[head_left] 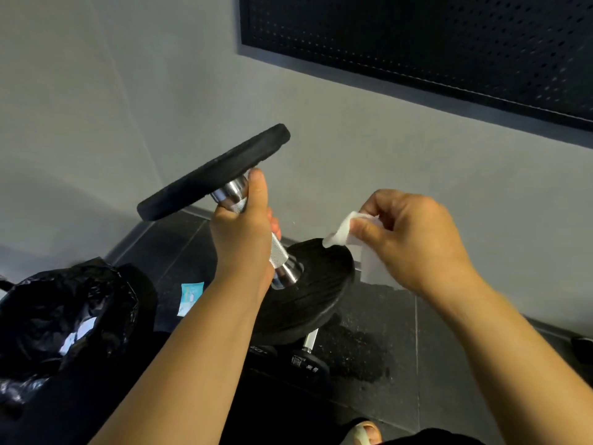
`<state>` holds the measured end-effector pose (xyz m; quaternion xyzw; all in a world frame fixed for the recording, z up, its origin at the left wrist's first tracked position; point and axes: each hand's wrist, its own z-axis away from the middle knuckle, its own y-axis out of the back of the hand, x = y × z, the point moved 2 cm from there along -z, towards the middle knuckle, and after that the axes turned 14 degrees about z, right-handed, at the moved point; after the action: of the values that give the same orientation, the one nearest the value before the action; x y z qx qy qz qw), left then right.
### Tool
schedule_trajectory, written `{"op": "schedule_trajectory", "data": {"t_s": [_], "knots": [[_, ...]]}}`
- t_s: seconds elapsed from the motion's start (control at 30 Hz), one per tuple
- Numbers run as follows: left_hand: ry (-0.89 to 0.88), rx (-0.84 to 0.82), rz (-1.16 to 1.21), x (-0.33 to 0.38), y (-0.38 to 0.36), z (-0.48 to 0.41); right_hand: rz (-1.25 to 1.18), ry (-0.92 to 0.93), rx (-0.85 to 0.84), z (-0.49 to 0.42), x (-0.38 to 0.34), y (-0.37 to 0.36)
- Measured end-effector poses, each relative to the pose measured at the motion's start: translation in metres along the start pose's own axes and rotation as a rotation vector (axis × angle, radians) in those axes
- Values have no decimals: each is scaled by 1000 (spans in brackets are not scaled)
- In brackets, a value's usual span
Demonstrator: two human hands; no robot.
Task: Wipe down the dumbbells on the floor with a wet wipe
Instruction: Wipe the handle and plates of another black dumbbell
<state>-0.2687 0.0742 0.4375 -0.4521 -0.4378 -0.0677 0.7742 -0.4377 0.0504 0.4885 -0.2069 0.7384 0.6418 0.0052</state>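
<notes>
— Forearms (199,348) first, since they are sitting closest: what are they leading to?

— Both are running up from the bottom edge. The left hand (242,232) is wrapping its fingers and thumb round the knurled metal handle (279,252) of a dumbbell (215,173) and is holding it tilted, with the upper plate (224,168) leaning away to the left and the lower plate (308,293) sitting down to the right.

— And the other one?

— The right hand (414,239) is pinching a white wet wipe (340,231) between its thumb and curled fingers. That wipe is hanging just beside the rim of the lower plate; whether it is touching the rubber, I cannot tell.

— Is anything lying underneath?

— A second dumbbell (309,343) is lying on the dark tiled floor (385,316) right below the held one, and is mostly hidden by it. Whether the two are touching, I cannot tell. A blue-and-white packet (191,297) is lying flat beside the left wrist, and a crumpled black plastic bag (64,316) is sitting further left, with something pale showing inside.

— Behind all that?

— A grey wall (353,139) is rising at the back, and a dark perforated panel (417,36) is hanging on it at the upper right.
</notes>
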Motion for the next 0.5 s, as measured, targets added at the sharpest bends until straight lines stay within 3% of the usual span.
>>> {"op": "schedule_trajectory", "data": {"t_s": [0.17, 0.4, 0.5], "knots": [[-41, -56, -2, 5, -6, 3, 213, 391, -155, 27, -32, -17], [-82, -225, -47, 11, -7, 10, 258, 432, -273, -1, -25, -30], [-5, -253, -25, 16, -10, 15, 223, 412, -341, -16, -25, -37]]}}
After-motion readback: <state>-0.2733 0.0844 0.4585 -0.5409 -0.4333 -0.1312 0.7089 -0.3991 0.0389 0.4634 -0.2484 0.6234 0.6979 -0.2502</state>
